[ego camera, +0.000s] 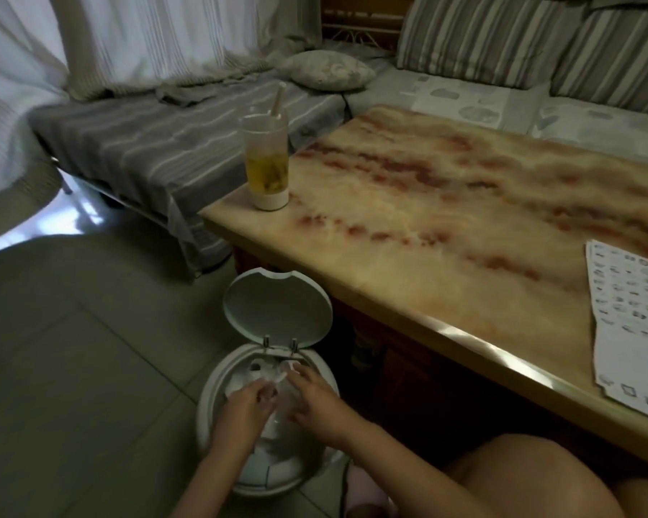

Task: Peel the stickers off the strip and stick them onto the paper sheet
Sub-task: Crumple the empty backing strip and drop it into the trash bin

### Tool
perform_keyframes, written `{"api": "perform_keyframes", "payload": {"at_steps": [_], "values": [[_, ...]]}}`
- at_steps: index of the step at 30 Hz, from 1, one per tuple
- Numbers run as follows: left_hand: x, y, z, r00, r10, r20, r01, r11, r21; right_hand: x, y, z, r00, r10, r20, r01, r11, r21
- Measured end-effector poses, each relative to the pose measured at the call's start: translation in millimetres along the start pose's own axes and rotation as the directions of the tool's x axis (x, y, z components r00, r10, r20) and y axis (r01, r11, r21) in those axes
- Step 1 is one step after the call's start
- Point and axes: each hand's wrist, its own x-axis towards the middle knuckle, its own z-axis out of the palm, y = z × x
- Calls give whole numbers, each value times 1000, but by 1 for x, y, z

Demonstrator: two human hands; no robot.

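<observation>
Head cam: strip (278,378) btwn L hand (244,401), R hand (317,400) fingers (300,372) (over bin (211,385)).

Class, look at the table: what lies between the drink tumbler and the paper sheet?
Nothing. In the head view, only bare marbled tabletop runs between the tumbler and the paper sheet.

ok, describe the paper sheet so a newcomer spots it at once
Start at the marbled orange table. At its right end, by the near edge, the paper sheet lies flat, partly cut off. It is white with rows of small grey marks, unlike the tall tumbler of yellow drink at the left corner.
</observation>
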Motion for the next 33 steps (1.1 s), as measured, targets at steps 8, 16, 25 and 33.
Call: {"api": "perform_keyframes", "payload": {"at_steps": [8, 16, 25, 33], "values": [[8, -2, 6, 991, -69, 117, 44, 977, 208, -7, 6, 7, 997, 64, -39, -66, 997, -51], [7, 6, -28, 994, 102, 38, -107, 981, 162, -11, 18, -16, 985, 65, -160, -63, 998, 18], [0, 6, -32, 988, 127, 87, -112, 980, -162, -31, 23, -10, 983, 66, -173, -49, 994, 101], [-8, 9, 5, 991, 122, 49, -119, 991, -54, -46, 26, -23, 976, 100, -194, -62, 979, 192]]}}
